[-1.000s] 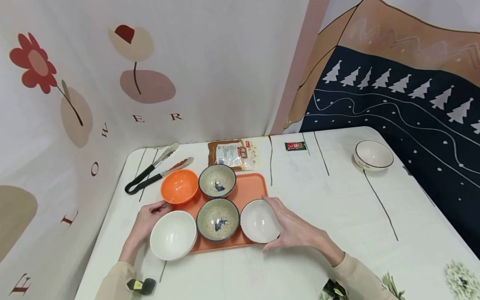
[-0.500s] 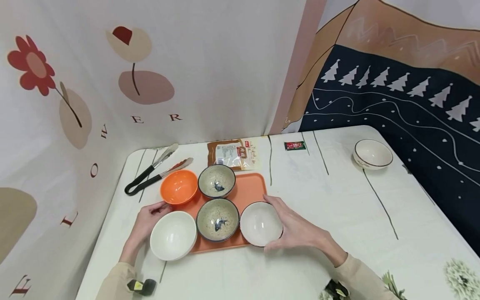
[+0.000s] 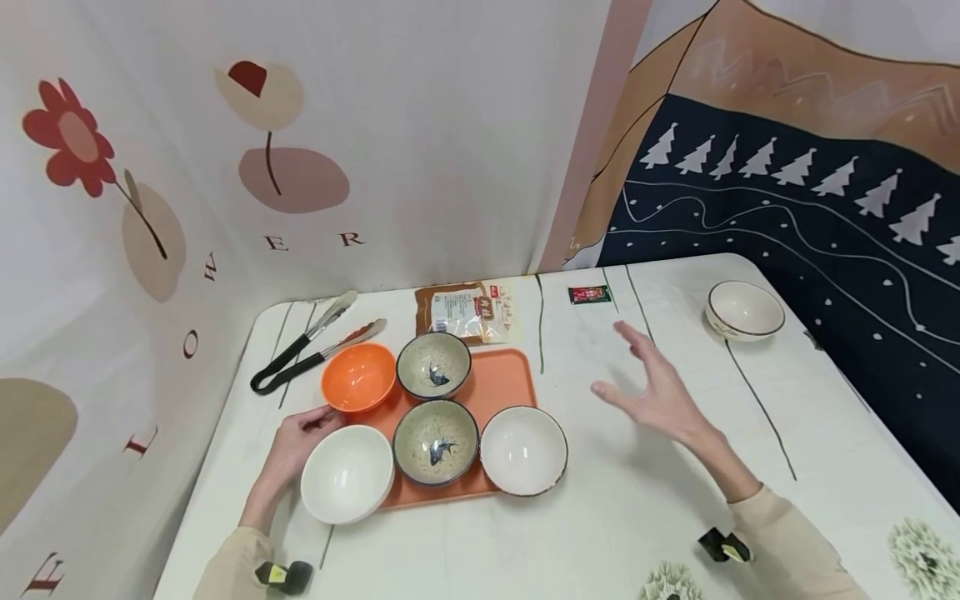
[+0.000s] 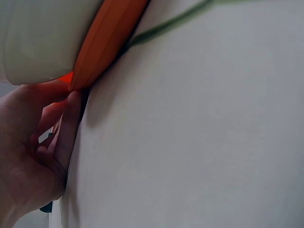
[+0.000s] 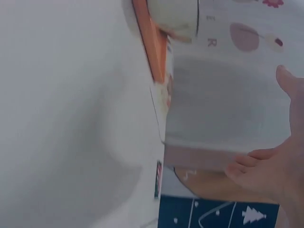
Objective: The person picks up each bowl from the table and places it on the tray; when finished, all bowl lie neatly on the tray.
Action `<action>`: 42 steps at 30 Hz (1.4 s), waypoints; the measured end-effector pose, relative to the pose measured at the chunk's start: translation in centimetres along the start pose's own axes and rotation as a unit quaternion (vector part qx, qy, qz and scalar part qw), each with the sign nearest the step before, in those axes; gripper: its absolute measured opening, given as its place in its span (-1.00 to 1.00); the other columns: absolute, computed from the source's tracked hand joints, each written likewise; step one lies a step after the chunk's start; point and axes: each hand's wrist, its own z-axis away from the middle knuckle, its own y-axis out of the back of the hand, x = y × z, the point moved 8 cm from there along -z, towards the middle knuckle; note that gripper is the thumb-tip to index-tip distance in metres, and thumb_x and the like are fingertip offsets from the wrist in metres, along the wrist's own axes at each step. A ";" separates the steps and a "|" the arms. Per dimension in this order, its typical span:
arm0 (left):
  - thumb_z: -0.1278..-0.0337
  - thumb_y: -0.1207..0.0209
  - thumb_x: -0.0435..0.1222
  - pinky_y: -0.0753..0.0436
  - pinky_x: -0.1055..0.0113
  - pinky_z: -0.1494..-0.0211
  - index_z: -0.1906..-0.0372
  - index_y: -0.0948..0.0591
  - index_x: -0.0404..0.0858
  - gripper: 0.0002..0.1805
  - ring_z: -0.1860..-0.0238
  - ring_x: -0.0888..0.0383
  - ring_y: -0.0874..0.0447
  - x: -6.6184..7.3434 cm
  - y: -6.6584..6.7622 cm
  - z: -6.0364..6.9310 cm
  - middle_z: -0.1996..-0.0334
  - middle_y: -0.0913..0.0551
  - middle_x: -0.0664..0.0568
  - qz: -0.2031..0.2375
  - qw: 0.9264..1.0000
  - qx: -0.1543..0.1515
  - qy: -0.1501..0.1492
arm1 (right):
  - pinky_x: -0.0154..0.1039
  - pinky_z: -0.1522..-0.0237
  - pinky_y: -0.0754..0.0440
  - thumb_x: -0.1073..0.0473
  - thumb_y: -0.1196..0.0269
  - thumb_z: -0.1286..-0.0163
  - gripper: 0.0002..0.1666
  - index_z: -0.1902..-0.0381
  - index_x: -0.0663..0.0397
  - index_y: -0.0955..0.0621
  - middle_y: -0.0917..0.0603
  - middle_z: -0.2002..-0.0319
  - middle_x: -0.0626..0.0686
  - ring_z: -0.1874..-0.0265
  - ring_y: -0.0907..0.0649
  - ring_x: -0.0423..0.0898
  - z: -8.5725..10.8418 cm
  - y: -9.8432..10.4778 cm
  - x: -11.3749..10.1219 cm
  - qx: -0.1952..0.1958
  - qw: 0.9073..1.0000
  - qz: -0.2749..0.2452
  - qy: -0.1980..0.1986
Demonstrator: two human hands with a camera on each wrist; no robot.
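An orange tray (image 3: 504,379) carries an orange bowl (image 3: 358,377), two speckled bowls with blue fish, the back one (image 3: 433,363) and the front one (image 3: 435,443), a plain white bowl (image 3: 347,475), and a dark-rimmed white bowl (image 3: 523,451) overhanging its front right corner. My left hand (image 3: 294,444) pinches the tray's left edge between the orange and plain white bowls; the left wrist view shows thumb and fingers (image 4: 71,114) at that edge. Holding nothing, my right hand (image 3: 663,400) hovers over the table right of the tray, thumb and fingers spread.
Black-handled tongs (image 3: 315,342) lie behind the orange bowl. A brown food packet (image 3: 465,313) sits behind the tray, with a small green-red sachet (image 3: 589,295) to its right. Another white bowl (image 3: 745,310) stands near the table's far right edge.
My right hand has let go of the dark-rimmed white bowl, which shifted slightly toward me, and moved up and right. My left hand has stayed at the tray's edge.
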 end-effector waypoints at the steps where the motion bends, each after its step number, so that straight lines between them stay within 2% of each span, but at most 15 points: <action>1: -0.42 -0.19 -0.10 -0.59 0.54 0.20 -0.35 -0.48 -0.42 -0.40 0.24 0.33 -0.56 0.0 0.0 0.0 0.06 -0.72 -0.20 0.001 1.000 0.000 0.001 | 0.45 -0.34 -0.25 -0.04 -0.42 -0.28 0.11 -0.61 0.05 -0.10 -0.19 -0.57 0.24 -0.42 -0.30 0.41 -0.2 0.8 0.3 0.009 1.000 0.002 -0.006; 7: -0.42 -0.19 -0.08 -0.58 0.56 0.16 -0.35 -0.49 -0.38 -0.41 0.22 0.34 -0.57 -0.1 0.0 0.0 0.03 -0.72 -0.20 -0.005 1.000 0.002 0.001 | 0.42 -0.39 -0.19 -0.03 -0.42 -0.29 0.16 -0.63 0.06 -0.03 -0.15 -0.59 0.23 -0.46 -0.24 0.44 -1.3 5.6 2.6 0.079 0.997 0.005 -0.024; 12: -0.42 -0.19 -0.07 -0.58 0.57 0.15 -0.36 -0.49 -0.38 -0.40 0.20 0.36 -0.58 -0.1 0.0 0.0 0.00 -0.72 -0.22 -0.003 1.000 0.002 0.002 | 0.31 -0.49 -0.12 -0.03 -0.39 -0.32 0.17 -0.63 0.13 0.03 -0.09 -0.60 0.25 -0.51 -0.17 0.41 -1.7 9.4 4.9 0.141 0.989 0.012 -0.045; 18: -0.41 -0.19 -0.09 -0.58 0.57 0.16 -0.35 -0.49 -0.38 -0.42 0.22 0.37 -0.58 -0.2 0.0 0.0 0.04 -0.73 -0.19 -0.002 1.000 0.004 0.003 | 0.20 -0.55 -0.05 -0.07 -0.33 -0.37 0.16 -0.63 0.16 0.07 -0.04 -0.61 0.26 -0.54 -0.12 0.36 -1.9 12.4 7.8 0.179 0.980 0.013 -0.088; 26: -0.42 -0.19 -0.09 -0.58 0.56 0.17 -0.35 -0.49 -0.39 -0.41 0.19 0.29 -0.58 -0.1 0.0 0.0 0.03 -0.72 -0.21 -0.007 1.000 0.002 0.006 | 0.34 -0.51 -0.01 -0.18 -0.31 -0.35 0.24 -0.64 0.18 0.15 0.09 -0.62 0.28 -0.57 -0.01 0.35 -2.4 14.5 11.1 0.187 0.970 0.045 -0.150; 33: -0.43 -0.18 -0.07 -0.59 0.53 0.17 -0.36 -0.49 -0.36 -0.42 0.16 0.24 -0.57 0.0 -0.1 0.1 0.03 -0.71 -0.19 -0.008 1.000 0.000 0.006 | 0.36 -0.51 0.04 -0.26 -0.31 -0.31 0.38 -0.60 0.33 0.27 0.24 -0.60 0.40 -0.57 0.10 0.41 -2.7 15.2 15.1 0.164 0.964 0.058 -0.203; 42: -0.42 -0.19 -0.04 -0.58 0.53 0.16 -0.36 -0.48 -0.37 -0.39 0.11 0.22 -0.57 0.0 -0.1 0.0 0.00 -0.72 -0.21 -0.010 1.000 0.000 0.004 | 0.41 -0.44 -0.11 -0.29 -0.36 -0.24 0.48 -0.55 0.47 0.28 0.21 -0.53 0.58 -0.50 -0.01 0.54 -2.8 14.9 18.4 0.147 0.956 0.072 -0.243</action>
